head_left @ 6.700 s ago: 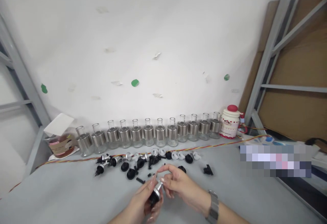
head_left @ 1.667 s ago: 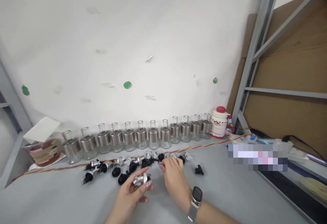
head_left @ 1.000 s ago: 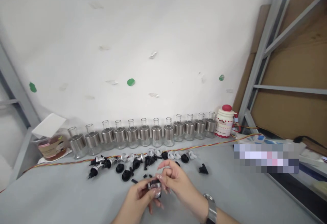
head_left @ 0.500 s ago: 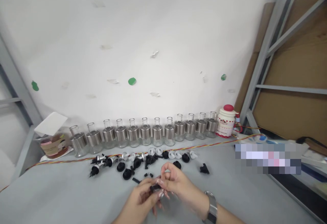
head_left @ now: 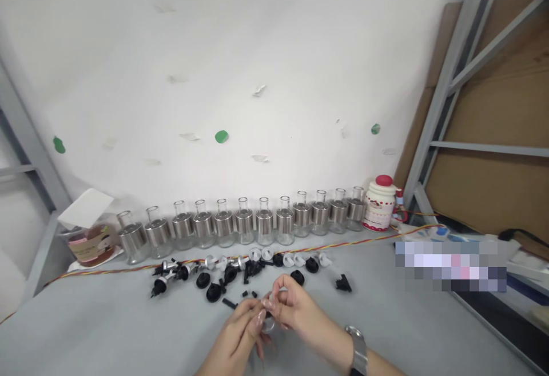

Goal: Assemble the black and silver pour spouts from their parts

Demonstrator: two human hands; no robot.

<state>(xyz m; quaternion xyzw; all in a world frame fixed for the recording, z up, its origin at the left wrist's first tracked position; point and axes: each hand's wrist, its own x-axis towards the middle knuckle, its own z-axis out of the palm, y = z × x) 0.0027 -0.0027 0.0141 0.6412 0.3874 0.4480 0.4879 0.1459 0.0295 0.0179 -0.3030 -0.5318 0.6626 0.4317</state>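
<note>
My left hand (head_left: 235, 333) is closed around a small black part with a clear or silvery round piece (head_left: 269, 324), mostly hidden by my fingers. At the upper side of that part my right hand (head_left: 295, 310) pinches with thumb and forefinger; its fingertips meet those of the left. A watch (head_left: 358, 350) is on my right wrist. Just beyond my hands lie round black caps (head_left: 213, 292), a short black strip (head_left: 229, 303) and tiny black bits (head_left: 245, 294). Silver-and-black spout tops (head_left: 159, 286) lie to the left, and clear round caps (head_left: 288, 259) lie farther back.
Glass bottles with metal sleeves (head_left: 263, 222) line the wall. A red-lidded jar (head_left: 380, 204) ends the row at right; a labelled tub (head_left: 92, 246) stands at left. A twisted red-yellow wire (head_left: 338, 246) crosses the grey table (head_left: 107, 324). A black toothed piece (head_left: 343, 283) lies right.
My left hand has turned slightly and its thumb has shifted up and left, so more of the clear round piece shows. My right hand stays nearly in place.
</note>
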